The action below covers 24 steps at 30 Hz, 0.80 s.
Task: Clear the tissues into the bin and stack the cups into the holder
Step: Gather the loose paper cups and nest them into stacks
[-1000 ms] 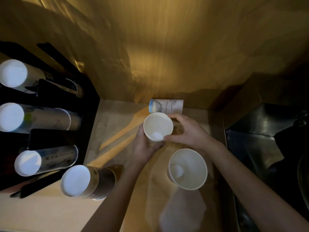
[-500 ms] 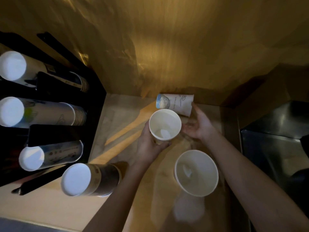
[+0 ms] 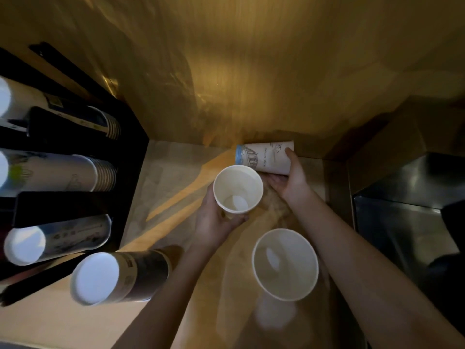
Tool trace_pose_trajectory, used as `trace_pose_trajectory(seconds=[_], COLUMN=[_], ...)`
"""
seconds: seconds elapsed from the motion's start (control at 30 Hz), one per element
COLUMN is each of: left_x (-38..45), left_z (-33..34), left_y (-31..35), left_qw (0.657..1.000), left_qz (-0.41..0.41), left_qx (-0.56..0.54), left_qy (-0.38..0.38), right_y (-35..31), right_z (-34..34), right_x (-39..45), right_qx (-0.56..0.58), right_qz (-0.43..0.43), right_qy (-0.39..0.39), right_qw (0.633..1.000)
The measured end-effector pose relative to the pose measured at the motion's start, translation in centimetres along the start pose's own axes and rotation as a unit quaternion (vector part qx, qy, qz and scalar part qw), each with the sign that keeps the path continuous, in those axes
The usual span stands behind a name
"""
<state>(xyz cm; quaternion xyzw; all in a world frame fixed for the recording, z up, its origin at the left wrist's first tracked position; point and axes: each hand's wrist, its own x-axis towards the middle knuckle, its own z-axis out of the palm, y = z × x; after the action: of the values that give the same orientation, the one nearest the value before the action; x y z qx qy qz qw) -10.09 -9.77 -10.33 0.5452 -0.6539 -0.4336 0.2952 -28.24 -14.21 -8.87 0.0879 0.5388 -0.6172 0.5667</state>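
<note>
The left hand (image 3: 216, 219) is wrapped around an upright white paper cup (image 3: 237, 188) above the tan counter (image 3: 163, 177). The right hand (image 3: 293, 180) closes on a printed paper cup lying on its side (image 3: 264, 158) against the back wall, apparently gripped. A wider white paper cup (image 3: 285, 264) stands nearer. The black cup holder (image 3: 125, 157) is at left.

The right hand (image 3: 293, 180), which was at the rim of the upright cup (image 3: 237, 188) a second ago, is now closing around the cup lying on its side (image 3: 264, 158) by the back wall, fingers wrapping its body.
</note>
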Motion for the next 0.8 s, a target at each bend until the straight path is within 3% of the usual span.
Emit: trace_pose_trajectory(seconds=[0.23,0.33,0.5,0.7,0.8], left_x=[-0.1,-0.1,-0.1,0.0,-0.1], left_z=[-0.1,-0.1,-0.2,-0.2,-0.1], left_y=[0.0,0.0,0.1,0.1,0.0], left_qw=[1.000,1.000,0.999,0.999,0.999], left_qz=[-0.009,-0.007,-0.006,-0.001,-0.006], left_qx=[-0.012,-0.017,-0.033,-0.035,-0.035], left_qy=[-0.003,-0.006,-0.017,-0.018,-0.017], right_y=[-3.7,-4.4,-3.1,-1.7,-1.1], right_z=[-0.2,0.3,0.3,0.0,0.0], right_x=[-6.5,-10.4,-14.0,-13.0,-12.4], right_qx=[0.050,-0.025,-0.285,-0.567,-0.610], right_qz=[-0.149,-0.236,-0.383,-0.414,-0.408], right_qy=[-0.048,-0.103,-0.173,-0.167,-0.182], right_qw=[0.986,0.966,0.861,0.692,0.654])
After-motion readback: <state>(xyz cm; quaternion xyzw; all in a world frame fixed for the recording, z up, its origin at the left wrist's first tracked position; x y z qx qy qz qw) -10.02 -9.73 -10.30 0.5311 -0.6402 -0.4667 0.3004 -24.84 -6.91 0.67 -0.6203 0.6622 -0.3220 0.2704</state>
